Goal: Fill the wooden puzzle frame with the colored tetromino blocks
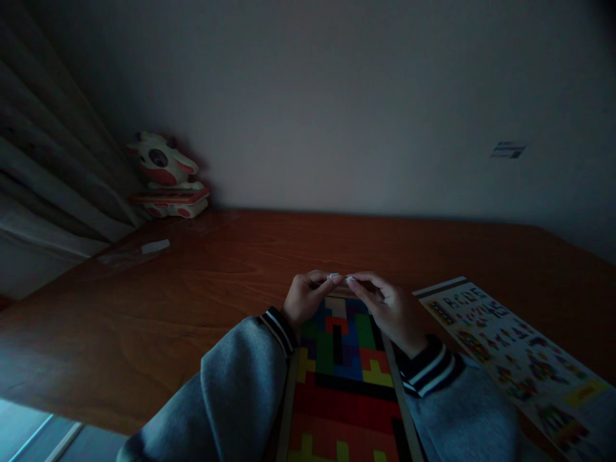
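Over the far end of a wooden puzzle board (pixel 353 378) my two hands come close together, fingertips almost meeting. My left hand (pixel 305 296) is closed in a pinch, with a small whitish spot at its thumb and fingertip. A similar pinch closes my right hand (pixel 387 308), also with a whitish spot at the tips. Whether these spots are small pieces or fingernails I cannot tell. Colourful block shapes in red, green, blue, yellow and black fill much of the board's tray. My wrists and sleeves partly cover its sides.
A printed sheet with pictures of block figures (pixel 520 359) lies to the right on the brown table (pixel 231 276). At the back left stands a cow-shaped toy (pixel 168 176), with a white slip (pixel 155 246) in front. A curtain (pixel 52 147) hangs at the left; a wall closes off the back.
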Demonstrator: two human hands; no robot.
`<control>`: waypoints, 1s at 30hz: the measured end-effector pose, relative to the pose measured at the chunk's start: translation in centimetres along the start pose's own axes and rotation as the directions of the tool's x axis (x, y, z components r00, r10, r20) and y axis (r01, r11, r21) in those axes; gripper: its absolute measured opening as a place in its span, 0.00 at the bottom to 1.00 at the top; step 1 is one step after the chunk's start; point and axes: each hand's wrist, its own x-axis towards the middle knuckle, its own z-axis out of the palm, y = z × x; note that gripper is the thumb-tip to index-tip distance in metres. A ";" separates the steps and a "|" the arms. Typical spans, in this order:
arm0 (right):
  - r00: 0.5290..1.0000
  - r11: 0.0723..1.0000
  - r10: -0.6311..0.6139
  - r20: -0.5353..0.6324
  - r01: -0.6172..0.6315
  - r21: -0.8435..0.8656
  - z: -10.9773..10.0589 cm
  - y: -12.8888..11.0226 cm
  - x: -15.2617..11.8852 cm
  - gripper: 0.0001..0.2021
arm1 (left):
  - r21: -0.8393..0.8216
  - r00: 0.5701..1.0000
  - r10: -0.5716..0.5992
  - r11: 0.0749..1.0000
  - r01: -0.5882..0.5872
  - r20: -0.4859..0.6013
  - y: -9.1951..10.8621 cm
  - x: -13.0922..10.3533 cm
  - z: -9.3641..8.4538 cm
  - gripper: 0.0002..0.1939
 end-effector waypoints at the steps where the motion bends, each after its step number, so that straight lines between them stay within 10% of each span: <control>1: 1.000 1.000 0.024 -0.013 -0.024 0.012 0.0 0.1 0.0 0.12 | -0.031 0.999 -0.030 0.999 0.029 -0.027 0.0 0.1 0.0 0.20; 8: 0.997 0.992 0.014 0.075 -0.004 -0.128 1.2 1.6 -0.1 0.10 | -0.126 0.946 -0.177 0.981 0.148 -0.271 -0.5 0.5 -0.3 0.21; 14: 0.970 0.927 -0.037 0.240 0.123 -0.356 2.1 1.5 0.0 0.05 | -0.179 0.946 -0.198 0.972 0.155 -0.258 -0.8 0.6 -0.1 0.21; 22: 0.981 0.766 -0.056 0.186 0.162 -0.622 2.4 1.6 0.0 0.09 | -0.168 0.964 -0.165 0.977 0.131 -0.210 -0.9 0.6 0.0 0.20; 30: 0.984 0.920 -0.161 0.080 0.178 -0.350 1.0 1.1 0.1 0.14 | -0.051 0.990 -0.095 0.995 0.090 -0.104 -1.0 0.2 0.2 0.19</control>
